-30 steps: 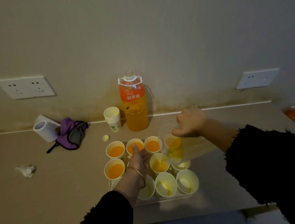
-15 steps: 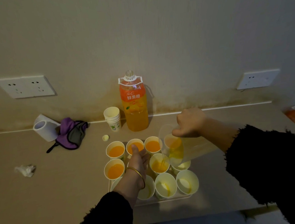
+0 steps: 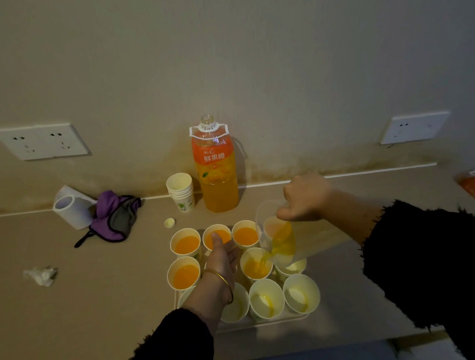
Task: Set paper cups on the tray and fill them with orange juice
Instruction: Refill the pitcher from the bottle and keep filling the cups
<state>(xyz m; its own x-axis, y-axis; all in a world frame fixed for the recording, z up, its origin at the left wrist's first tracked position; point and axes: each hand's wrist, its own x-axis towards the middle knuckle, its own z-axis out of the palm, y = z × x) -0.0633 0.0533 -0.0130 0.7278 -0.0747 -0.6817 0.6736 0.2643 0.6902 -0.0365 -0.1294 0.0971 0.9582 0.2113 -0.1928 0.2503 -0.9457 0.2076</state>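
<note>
Head view: right hand [image 3: 306, 197] fingers clench the tilted pitcher [image 3: 289, 238]; left hand [image 3: 222, 256] fingers lie loosely spread among cups [image 3: 185, 245].

- There is one view only, from the person's head, wide-angle.
- It looks forward and down at the bench [image 3: 71, 320], with the wall [image 3: 277, 49] behind.
- The tray [image 3: 281, 318] is near, low in the middle; both sleeves enter from below.
</note>
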